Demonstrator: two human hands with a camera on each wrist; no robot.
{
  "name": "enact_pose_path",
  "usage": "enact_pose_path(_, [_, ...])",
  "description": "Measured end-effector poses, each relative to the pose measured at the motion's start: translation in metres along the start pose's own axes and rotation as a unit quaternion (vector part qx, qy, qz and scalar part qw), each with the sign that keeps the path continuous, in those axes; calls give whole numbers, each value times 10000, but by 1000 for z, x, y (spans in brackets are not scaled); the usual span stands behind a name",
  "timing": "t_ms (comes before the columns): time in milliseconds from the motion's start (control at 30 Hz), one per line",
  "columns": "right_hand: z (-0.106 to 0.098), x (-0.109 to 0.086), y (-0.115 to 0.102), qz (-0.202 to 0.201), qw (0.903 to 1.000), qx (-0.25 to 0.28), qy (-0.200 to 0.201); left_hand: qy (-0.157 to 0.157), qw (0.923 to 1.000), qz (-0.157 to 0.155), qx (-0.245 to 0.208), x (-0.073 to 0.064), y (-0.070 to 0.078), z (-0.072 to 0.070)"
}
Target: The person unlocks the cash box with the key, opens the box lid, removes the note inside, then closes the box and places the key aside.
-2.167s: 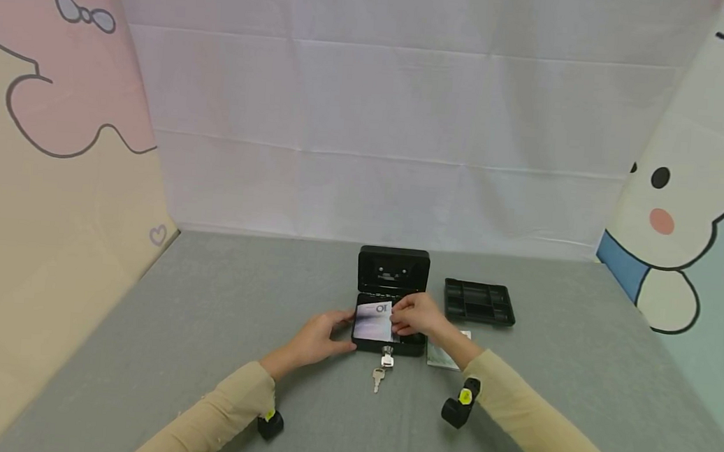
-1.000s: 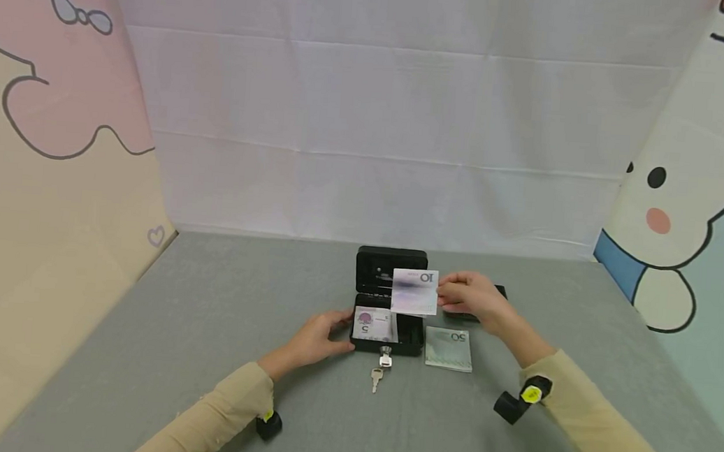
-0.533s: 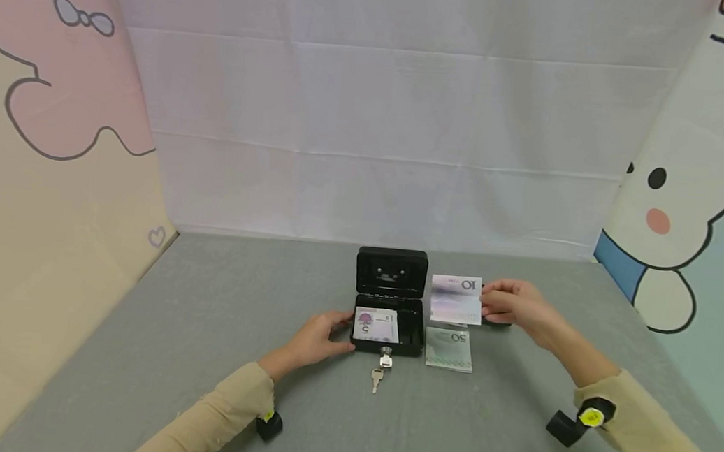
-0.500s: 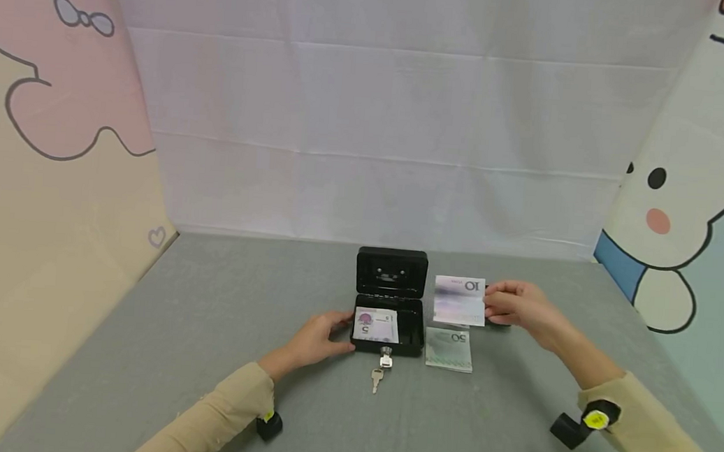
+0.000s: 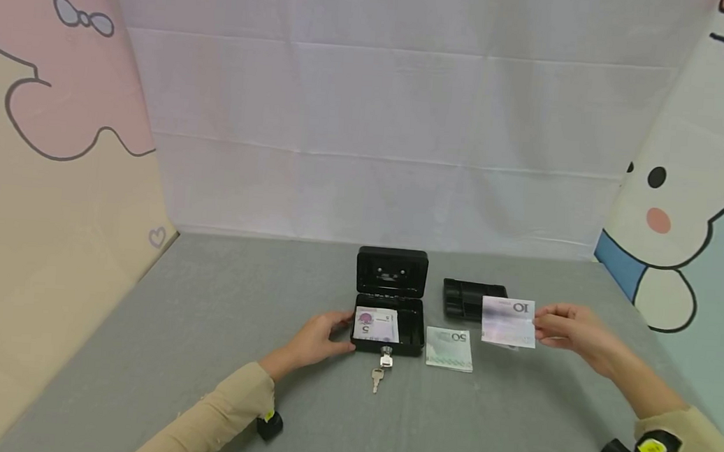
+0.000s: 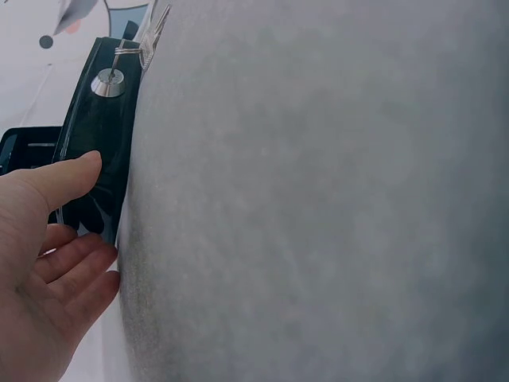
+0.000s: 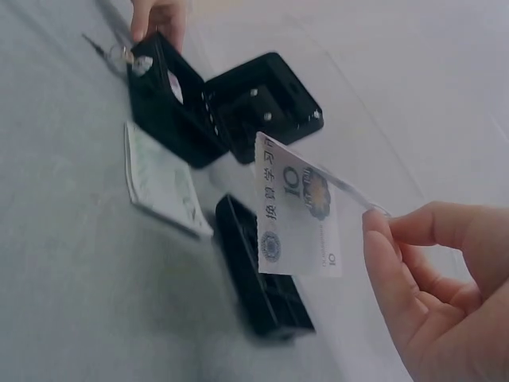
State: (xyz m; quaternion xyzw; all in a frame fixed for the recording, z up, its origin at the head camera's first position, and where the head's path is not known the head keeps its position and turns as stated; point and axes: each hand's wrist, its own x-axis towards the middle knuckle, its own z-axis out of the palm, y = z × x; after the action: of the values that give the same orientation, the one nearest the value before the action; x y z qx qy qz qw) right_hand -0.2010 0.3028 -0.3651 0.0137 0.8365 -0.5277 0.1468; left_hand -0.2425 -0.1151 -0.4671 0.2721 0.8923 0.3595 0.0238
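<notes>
Steadily now, on the grey cloth-covered table [image 5: 200,383] filling the lower half of the frame: the open black metal cash box [image 5: 409,311], just right of centre, probably needs only light bracing. So my left hand [image 5: 311,338], left of the box, rests against its left front corner, thumb and fingers apart. The black plastic compartment tray [image 5: 462,302] sits right of centre, partly hidden behind the note, so I would hold the paper clear of its rim. My right hand [image 5: 581,334], farther right in the frame, pinches the edge of the pale purple paper 10 note [image 5: 508,322], which hangs in the air. A firm, flat pinch should suit it, as another layer shows beneath and could slip.

Counting down in size: one table, one box, one tray, two hands. Banknote groups make three: the pale green paper 50 notes [image 5: 449,349] below the tray in the frame, the held paper, and the pinkish-white paper 5 notes [image 5: 377,324] inside the box; sheets in each, I cannot tell. Smallest are two silver metal keys [image 5: 387,360] at the box's front.
</notes>
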Motion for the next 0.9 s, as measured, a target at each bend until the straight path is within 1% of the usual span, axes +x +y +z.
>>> enact_pose_path(167, [-7, 2, 17, 291, 9996, -27, -38, 0, 10000, 18, -37, 0, 0, 0])
enact_pose_path(333, [-5, 5, 29, 529, 9985, -57, -161, -17, 10000, 46, -26, 0, -1, 0])
enact_pose_path(500, [-2, 10, 40, 578, 9976, -124, -368, -37, 10000, 15, -49, 0, 0, 0])
enact_pose_path(700, [3, 16, 51, 569, 9975, -137, -388, -49, 10000, 0, -54, 0, 1, 0])
enact_pose_path(900, [5, 20, 55, 602, 9973, -119, -405, -40, 10000, 11, -64, 0, 0, -1])
